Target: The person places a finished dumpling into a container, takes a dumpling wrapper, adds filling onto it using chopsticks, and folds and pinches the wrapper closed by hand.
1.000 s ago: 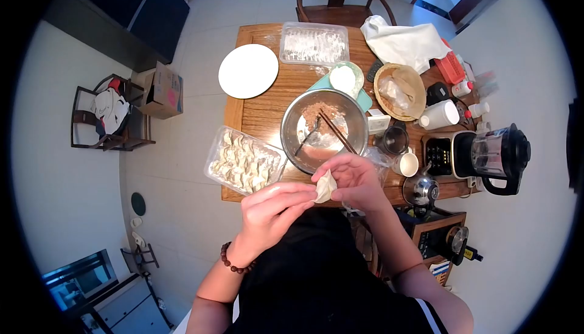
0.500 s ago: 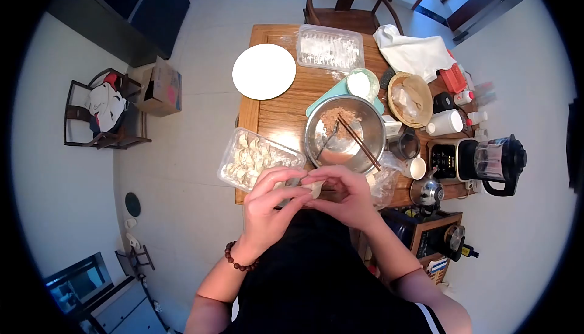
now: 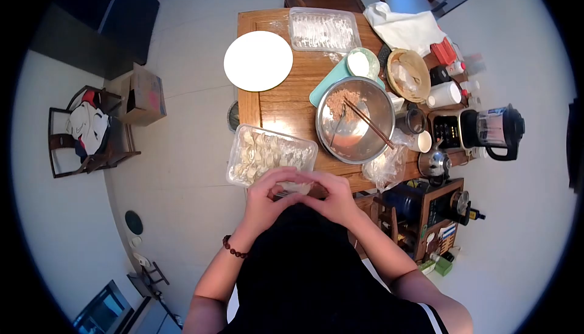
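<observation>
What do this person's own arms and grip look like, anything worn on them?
The left grip and right grip are ungloved. A bracelet of round dark brown beads circles the left wrist; the right wrist shows nothing worn. Both forearms are uncovered, and the black top has a white stripe by the right arm.

Bright light glares off the tabletop [image 3: 277, 115] and bleaches the plate [image 3: 258, 61]; wide-angle distortion bows edges into black corners

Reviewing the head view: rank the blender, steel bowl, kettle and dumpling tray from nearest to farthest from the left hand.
From the left hand:
1. Dumpling tray, just beyond it
2. Steel bowl, ahead and right
3. Kettle, farther right
4. Blender, far right
</observation>
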A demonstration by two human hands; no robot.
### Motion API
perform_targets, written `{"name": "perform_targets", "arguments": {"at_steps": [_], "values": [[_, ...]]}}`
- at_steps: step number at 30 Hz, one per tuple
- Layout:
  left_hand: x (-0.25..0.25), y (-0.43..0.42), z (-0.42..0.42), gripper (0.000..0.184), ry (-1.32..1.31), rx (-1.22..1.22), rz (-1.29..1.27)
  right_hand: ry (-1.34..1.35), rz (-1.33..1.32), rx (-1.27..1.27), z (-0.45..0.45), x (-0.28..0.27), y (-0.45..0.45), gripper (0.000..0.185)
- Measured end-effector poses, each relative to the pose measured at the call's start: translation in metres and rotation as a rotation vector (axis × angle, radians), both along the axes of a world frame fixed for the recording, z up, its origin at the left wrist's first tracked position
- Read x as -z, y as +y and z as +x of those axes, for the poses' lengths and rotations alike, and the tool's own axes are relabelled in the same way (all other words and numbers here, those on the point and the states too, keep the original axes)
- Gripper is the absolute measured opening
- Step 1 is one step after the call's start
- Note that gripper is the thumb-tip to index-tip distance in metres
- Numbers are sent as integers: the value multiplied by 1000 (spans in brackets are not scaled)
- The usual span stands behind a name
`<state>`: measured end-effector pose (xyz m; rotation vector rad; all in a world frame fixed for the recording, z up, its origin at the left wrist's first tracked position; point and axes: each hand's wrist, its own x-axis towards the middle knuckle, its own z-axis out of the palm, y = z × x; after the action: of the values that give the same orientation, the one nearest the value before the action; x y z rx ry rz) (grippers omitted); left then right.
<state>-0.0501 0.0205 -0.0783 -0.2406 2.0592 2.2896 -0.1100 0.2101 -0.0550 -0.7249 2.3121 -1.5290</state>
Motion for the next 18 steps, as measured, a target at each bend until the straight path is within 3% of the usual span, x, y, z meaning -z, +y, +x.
{"name": "perform_targets", "arguments": {"at_steps": [1,3,5,9,12,18], "values": [[14,-4,0,33,-2,15,3,-13,6,51,-1,6,-2,42],[50,-15,2,31,-305,57,112,-28,16,115,2,28,-3,40],[77,-21,0,29,-319,60,107,-461,-343,396,9,58,3,37],[85,-18,-15,30,-378,152,198,-521,-374,449,11,75,2,33],[97,-7,-28,33,-427,149,368,-312,-198,463,9,107,-17,32],[146,-22,-41,36,-350,106,365,-158,-28,464,-2,137,-44,39]]}}
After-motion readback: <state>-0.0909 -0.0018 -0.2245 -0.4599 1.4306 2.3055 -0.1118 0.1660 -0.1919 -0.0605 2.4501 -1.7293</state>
